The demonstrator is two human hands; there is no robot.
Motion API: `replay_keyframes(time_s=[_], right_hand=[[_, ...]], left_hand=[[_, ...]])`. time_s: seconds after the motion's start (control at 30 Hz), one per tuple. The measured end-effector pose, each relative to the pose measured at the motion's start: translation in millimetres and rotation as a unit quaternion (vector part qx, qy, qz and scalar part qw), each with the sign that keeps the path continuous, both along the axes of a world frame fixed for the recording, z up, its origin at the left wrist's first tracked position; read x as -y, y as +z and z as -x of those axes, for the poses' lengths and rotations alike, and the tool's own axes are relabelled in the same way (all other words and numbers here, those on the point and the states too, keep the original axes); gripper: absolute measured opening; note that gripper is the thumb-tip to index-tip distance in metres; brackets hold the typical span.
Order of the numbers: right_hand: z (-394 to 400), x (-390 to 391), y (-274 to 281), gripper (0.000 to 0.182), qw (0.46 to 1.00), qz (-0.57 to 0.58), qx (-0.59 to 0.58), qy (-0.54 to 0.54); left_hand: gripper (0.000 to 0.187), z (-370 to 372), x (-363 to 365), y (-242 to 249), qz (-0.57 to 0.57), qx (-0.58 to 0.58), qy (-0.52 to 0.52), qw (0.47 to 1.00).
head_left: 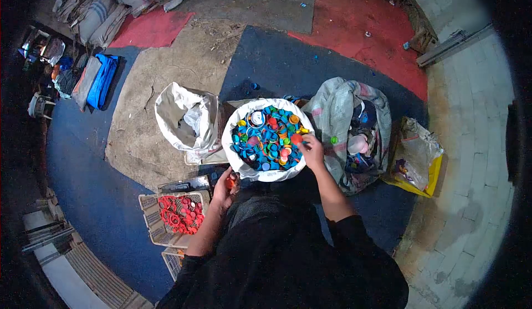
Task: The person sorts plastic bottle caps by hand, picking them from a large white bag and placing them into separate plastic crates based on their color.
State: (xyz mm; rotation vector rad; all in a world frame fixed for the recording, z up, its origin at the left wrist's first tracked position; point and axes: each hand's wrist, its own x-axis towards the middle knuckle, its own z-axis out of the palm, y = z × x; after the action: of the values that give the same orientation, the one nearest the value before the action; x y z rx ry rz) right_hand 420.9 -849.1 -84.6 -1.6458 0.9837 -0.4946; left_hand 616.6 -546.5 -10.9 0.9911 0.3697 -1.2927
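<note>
A white sack [228,142] with a rolled rim stands before me, full of mostly blue bottle caps [266,137] mixed with red, green, orange and white ones. At the sack's right rim, my right hand [312,152] pinches a red bottle cap [296,139] between its fingers. My left hand [226,188] is just outside the near left rim, with its fingers curled around orange-red caps [230,182]; how many it holds is hidden. Below and left of that hand, a beige plastic crate [153,228] contains many red caps and rings [180,213].
On the left stands an open white sack [166,134] with pale material inside. To the right are a grey woven sack [330,109] of mixed plastic and a yellow-edged bag [429,179]. Another crate [172,262] sits near my left side. Stuffed sacks [102,18] lie far left.
</note>
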Motion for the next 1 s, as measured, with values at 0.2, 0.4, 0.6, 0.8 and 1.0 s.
replay_keyframes(time_s=[0.2,0.4,0.6,0.8,1.0], right_hand=[[-3.6,-16.0,1.4,0.033,0.981,0.125,-0.146,-0.006],[-3.9,-62.5,5.8,0.04,0.941,0.198,-0.183,0.206],[-7.0,-66.0,-2.0,0.036,0.927,0.201,-0.261,0.181],[-11.0,-56.5,5.4,0.029,0.949,0.154,-0.248,0.12],[-12.0,-43.4,-26.3,0.027,0.985,0.083,-0.116,-0.096]], left_hand=[[0.034,6.7,-6.5,1.1,0.0,-0.023,0.032,0.999],[0.034,8.4,-10.3,6.2,-0.009,-0.021,0.019,1.0],[0.039,9.7,-0.3,19.3,0.006,-0.002,-0.002,1.0],[0.04,19.4,16.3,33.7,0.118,-0.08,0.069,0.987],[0.04,19.5,15.6,27.9,0.135,0.003,0.028,0.991]])
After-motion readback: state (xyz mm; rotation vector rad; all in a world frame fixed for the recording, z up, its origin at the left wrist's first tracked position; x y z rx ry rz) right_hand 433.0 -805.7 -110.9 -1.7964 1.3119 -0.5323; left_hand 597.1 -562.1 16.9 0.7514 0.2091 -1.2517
